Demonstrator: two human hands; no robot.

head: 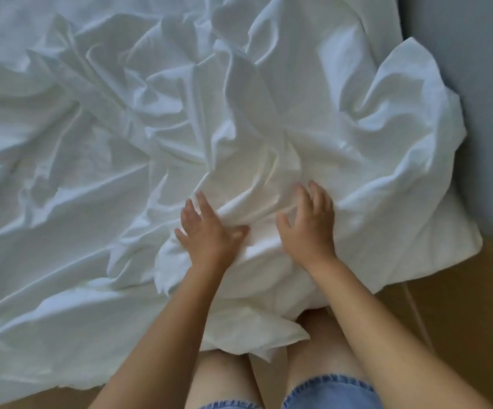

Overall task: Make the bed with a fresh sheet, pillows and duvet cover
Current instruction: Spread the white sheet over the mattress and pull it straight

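A crumpled white duvet cover point(180, 113) spreads in heavy folds over the whole bed. My left hand point(206, 231) lies on a raised fold near the bed's front edge, fingers spread and straight, thumb against the cloth. Close to its right, my right hand point(310, 225) rests on the same bunched cloth with fingers loosely spread. Neither hand grips the fabric. A thicker padded corner point(434, 240) of white bedding sticks out at the right over the floor. Loose cloth hangs over the edge against my legs.
A grey wall point(481, 84) runs along the right side of the bed. Wooden floor point(460, 305) shows at the lower right and bottom left. A thin pale cord point(416, 311) lies on the floor. My legs in denim shorts point(327, 391) stand against the bed.
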